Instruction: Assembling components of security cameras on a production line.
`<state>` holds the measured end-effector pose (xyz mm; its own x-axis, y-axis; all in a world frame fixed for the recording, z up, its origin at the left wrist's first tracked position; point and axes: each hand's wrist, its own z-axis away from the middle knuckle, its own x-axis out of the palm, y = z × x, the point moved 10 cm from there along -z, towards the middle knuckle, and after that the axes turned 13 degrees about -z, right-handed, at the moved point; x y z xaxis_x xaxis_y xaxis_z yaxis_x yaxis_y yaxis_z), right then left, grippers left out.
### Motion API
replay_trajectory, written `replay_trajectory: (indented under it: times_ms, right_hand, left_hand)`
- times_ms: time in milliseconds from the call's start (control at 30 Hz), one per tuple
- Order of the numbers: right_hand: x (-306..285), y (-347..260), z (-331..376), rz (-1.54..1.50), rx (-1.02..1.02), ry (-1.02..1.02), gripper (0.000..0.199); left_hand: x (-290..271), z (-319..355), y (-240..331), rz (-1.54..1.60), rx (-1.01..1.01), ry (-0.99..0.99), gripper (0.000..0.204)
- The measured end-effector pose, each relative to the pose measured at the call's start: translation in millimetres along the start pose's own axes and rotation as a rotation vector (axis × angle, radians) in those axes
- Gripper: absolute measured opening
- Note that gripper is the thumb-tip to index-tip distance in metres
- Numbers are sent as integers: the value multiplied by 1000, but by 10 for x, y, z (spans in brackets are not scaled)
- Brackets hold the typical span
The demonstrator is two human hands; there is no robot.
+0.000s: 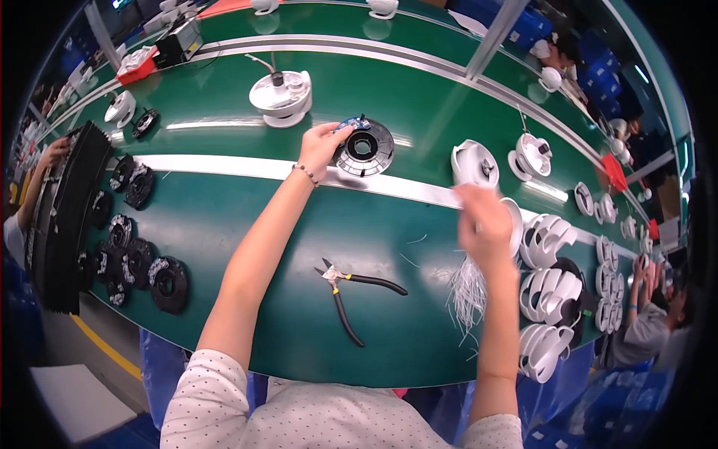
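My left hand [318, 155] is closed on the edge of a round black plastic part [380, 155], which has a ring at its centre and a small blue circuit board [354, 124] near my fingertips. The part is over the far edge of the green bench. Smeared by motion, my right hand [486, 222] is above the right side of the bench, and its fingers cannot be made out. A bundle of thin white strips [467, 293] lies just below it. Beside that hand, a white curved housing [474, 162] rests on the belt. Diagonal cutters [334, 280] with black-and-yellow handles lie between my arms, jaws apart.
Several black round parts [138, 260] lie at left, next to a stacked black rack [67, 217]. Nested white curved shells [552, 288] line the right. A white assembly [283, 96] stands on the green belt [217, 112] beyond a metal strip. Other people work at both sides.
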<state>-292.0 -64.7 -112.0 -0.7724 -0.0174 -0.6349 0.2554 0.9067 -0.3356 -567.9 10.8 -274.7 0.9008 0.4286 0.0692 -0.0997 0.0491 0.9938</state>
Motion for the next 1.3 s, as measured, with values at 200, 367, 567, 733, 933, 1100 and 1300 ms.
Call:
replay_trajectory:
  times_ms: [200, 367, 567, 733, 933, 1100, 1300]
  right_hand:
    - [1196, -252, 518, -256, 142, -563, 64]
    - [1302, -74, 632, -257, 74, -653, 48]
    - [1318, -228, 268, -60, 258, -524, 101]
    - [1696, 44, 484, -56, 467, -707, 114]
    - [1549, 78, 434, -26, 455, -627, 117]
    - [1427, 73, 260, -209, 553, -371, 110]
    - [1374, 230, 432, -1199, 850, 53, 92]
  left_hand:
    - [-172, 384, 454, 92, 128, -2, 25]
    - [-348, 538, 534, 360, 175, 73, 31]
    - [-859, 1165, 287, -92, 318, 425, 45]
    - [-1264, 1698, -175, -226, 349, 492, 55]
    - [-1192, 2004, 176, -1051, 314, 297, 81]
    - [-924, 1279, 301, -1340, 477, -296, 67]
    - [-879, 1135, 373, -1500, 304, -228, 71]
